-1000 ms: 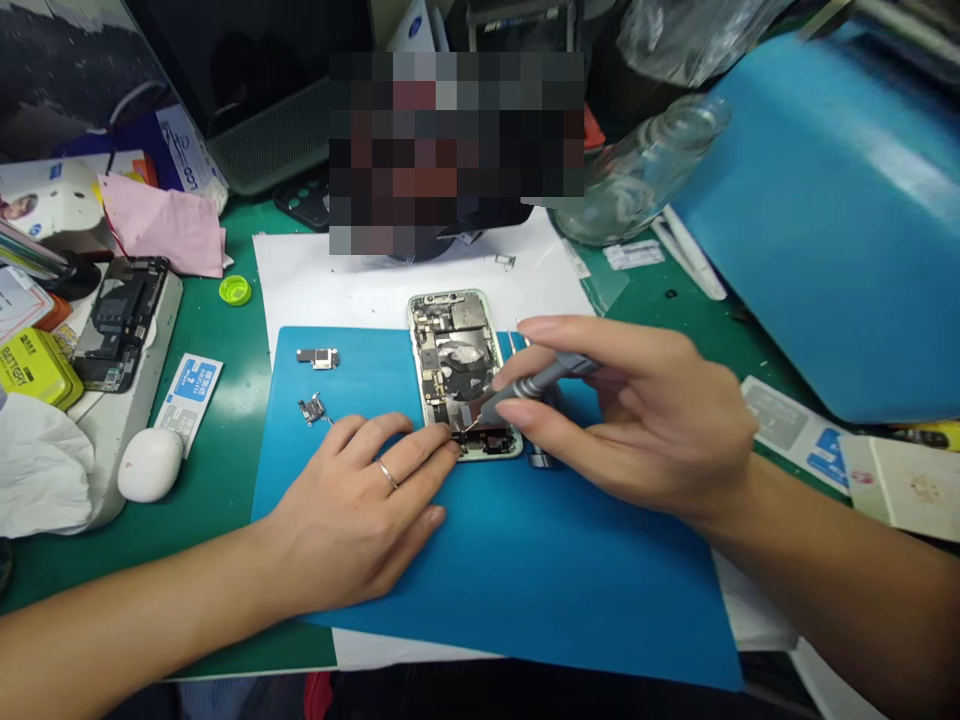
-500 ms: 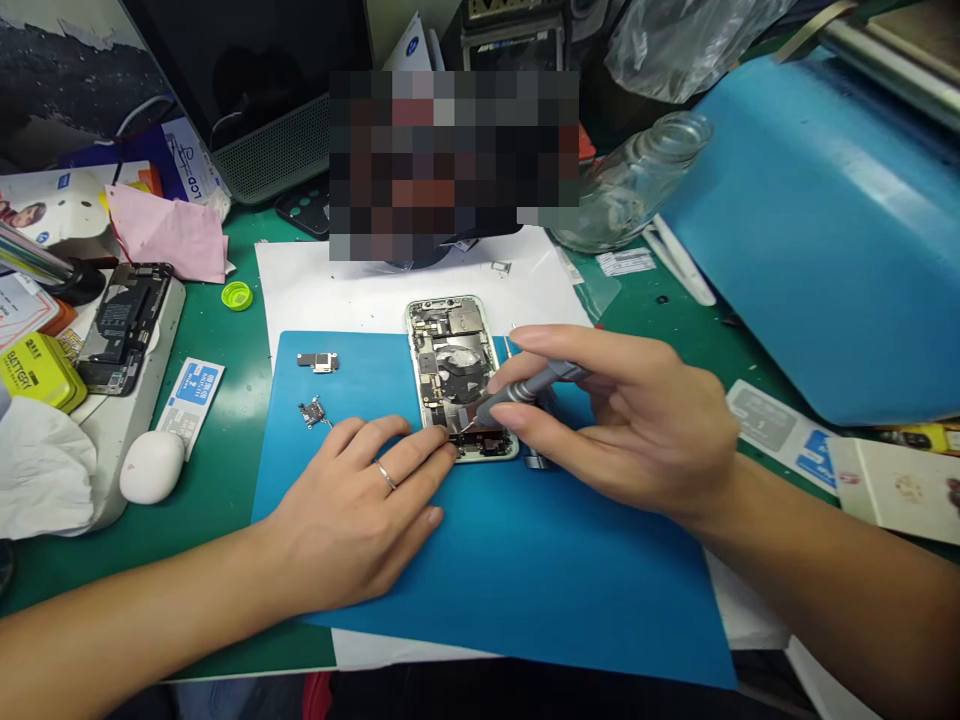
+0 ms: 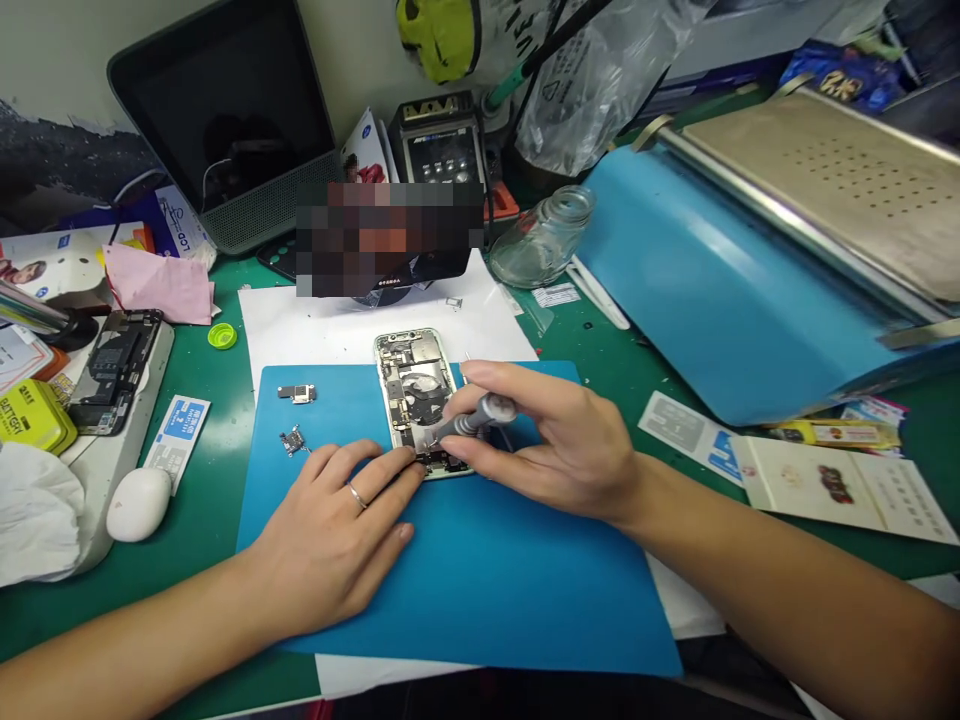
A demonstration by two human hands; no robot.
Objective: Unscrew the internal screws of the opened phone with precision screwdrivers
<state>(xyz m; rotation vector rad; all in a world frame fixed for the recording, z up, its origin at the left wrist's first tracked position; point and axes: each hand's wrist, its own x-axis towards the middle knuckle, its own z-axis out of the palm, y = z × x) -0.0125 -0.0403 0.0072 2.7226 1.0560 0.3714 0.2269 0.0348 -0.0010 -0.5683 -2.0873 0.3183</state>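
An opened smartphone, its inner boards showing, lies on the blue mat. My right hand grips a grey screwdriver between thumb and fingers. The driver slants down to the phone's lower part; its exact contact point is too small to make out. My left hand, with a ring on one finger, rests flat on the mat, fingers stretched out and tips at the phone's lower left edge. Two small phone parts, a metal-covered piece and a dark module, lie left of the phone.
On the left, another opened phone rests on a white box near a white rounded case. A glass jar stands behind, with white tweezers beside it. A blue sheet curves down at right.
The view has swung up and to the right, so the bench appears shifted left and lower. The screwdriver's handle has tilted, showing more of its end. My left hand stays at the phone's edge.
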